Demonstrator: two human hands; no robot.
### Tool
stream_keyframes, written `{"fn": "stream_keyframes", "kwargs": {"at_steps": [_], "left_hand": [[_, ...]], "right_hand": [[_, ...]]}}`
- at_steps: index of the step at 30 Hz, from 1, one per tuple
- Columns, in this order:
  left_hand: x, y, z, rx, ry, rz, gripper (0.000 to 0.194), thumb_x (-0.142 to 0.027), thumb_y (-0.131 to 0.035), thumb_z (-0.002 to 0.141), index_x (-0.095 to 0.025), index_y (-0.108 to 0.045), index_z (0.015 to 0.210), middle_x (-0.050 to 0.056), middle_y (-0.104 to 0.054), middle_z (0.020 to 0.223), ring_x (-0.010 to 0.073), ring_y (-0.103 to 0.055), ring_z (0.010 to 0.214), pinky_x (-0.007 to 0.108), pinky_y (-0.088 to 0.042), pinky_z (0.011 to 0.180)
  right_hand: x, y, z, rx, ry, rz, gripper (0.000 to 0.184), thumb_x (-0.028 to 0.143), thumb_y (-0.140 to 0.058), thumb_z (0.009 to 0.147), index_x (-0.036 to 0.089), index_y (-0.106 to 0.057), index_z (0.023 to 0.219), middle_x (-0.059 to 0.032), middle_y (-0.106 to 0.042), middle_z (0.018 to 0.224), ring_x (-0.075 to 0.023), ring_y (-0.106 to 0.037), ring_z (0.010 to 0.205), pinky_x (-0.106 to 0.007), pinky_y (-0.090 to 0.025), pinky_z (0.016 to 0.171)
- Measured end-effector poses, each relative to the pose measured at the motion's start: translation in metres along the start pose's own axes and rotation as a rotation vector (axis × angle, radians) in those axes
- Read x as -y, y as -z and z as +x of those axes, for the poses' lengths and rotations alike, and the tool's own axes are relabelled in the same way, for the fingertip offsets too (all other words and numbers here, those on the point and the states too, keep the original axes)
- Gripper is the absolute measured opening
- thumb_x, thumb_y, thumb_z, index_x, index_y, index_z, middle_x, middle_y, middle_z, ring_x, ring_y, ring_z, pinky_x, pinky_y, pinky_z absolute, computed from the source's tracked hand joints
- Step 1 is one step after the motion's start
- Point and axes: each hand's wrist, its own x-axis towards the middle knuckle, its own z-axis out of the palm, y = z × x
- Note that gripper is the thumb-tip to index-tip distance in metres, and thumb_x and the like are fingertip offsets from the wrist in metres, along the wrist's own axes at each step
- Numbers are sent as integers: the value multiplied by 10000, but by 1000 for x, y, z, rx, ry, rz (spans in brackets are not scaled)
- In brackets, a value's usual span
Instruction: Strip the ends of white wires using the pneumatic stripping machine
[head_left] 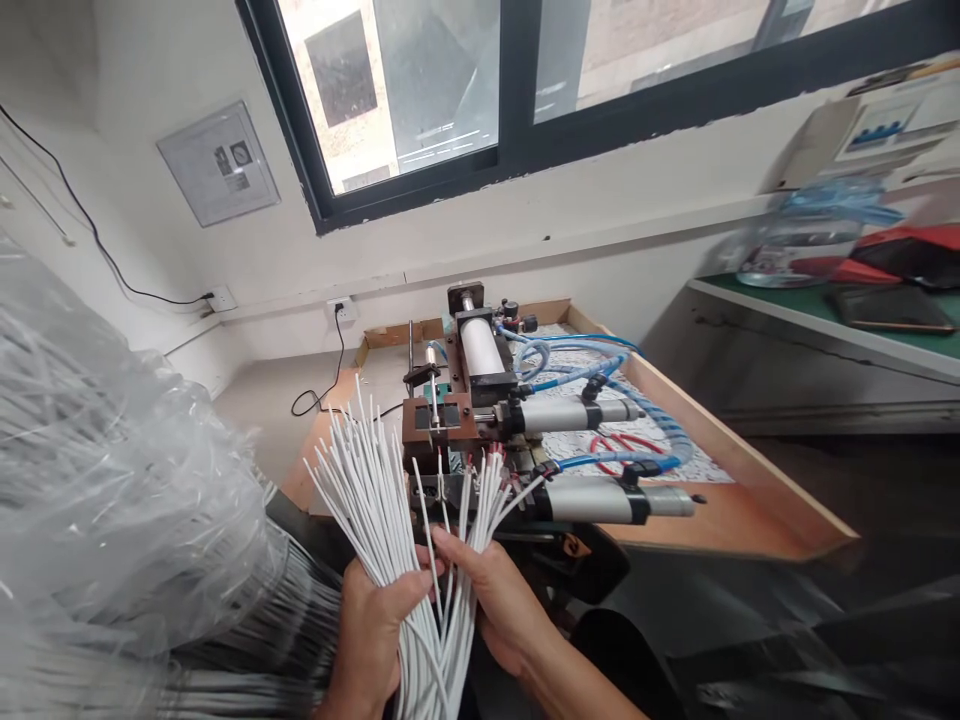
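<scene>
My left hand (pixel 382 620) is closed round a thick bundle of white cables (pixel 367 490), their cut ends fanned out upward. A smaller bunch of white cables (pixel 480 510) is in my right hand (pixel 499 600); several of its ends show reddish tips. Between the two bunches a few single cables stand apart, near my thumbs and fingertips. Just beyond the cable ends is a pneumatic machine (pixel 442 420) with a brown metal block and silver cylinders (pixel 592 500). The lower lengths of the cables run out of view at the bottom.
The machine stands in a shallow wooden tray (pixel 720 460) with blue air hoses (pixel 667 430). At left are large plastic-wrapped cable bundles (pixel 127 480). A green-topped shelf (pixel 900 330) at right holds a clear plastic jug (pixel 802 240). A black power cord (pixel 341 360) hangs from a wall socket.
</scene>
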Motion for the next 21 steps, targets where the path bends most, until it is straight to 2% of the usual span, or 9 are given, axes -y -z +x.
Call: {"fn": "stream_keyframes", "kwargs": {"at_steps": [2,4,7,10,15,21], "left_hand": [[1,1,-1,-5,-9,3,139,-114,-661,535,-105,-657,674,41,-652,605,154,-570,551,267,-460,547],[1,1,-1,-20,-1,7,138,-118,-665,525,-111,-658,663,36,-651,608,160,-573,556,276,-470,544],[1,1,-1,-33,22,38,130,-117,-670,519,-110,-656,648,40,-655,607,180,-592,589,288,-479,562],[-1,0,0,-75,27,59,144,-118,-680,511,-105,-655,652,39,-652,579,182,-601,574,286,-480,561],[-8,-3,1,-124,18,23,200,-120,-693,485,-99,-656,680,40,-657,566,177,-601,541,279,-476,536],[-14,-5,6,-127,-10,-1,158,-104,-681,499,-104,-644,652,30,-662,559,168,-597,521,274,-477,525]], "right_hand": [[1,-1,-3,27,-5,-9,224,315,-703,582,118,-614,638,-29,-614,563,-108,-490,461,-242,-397,489],[0,-1,-7,-7,46,-40,219,310,-708,577,118,-616,632,-31,-620,572,-113,-493,477,-241,-396,491],[-2,1,-10,-130,170,-85,202,311,-703,587,130,-612,599,4,-581,513,-111,-480,486,-229,-382,496],[-5,3,-6,-235,222,-73,205,319,-700,588,134,-611,589,18,-561,491,-107,-464,469,-229,-368,490],[-4,-1,4,-304,172,45,201,279,-718,559,120,-596,566,14,-563,476,-93,-455,420,-223,-361,445],[1,-8,12,-296,57,202,202,246,-733,514,121,-575,529,20,-554,433,-91,-465,365,-217,-370,381]]}}
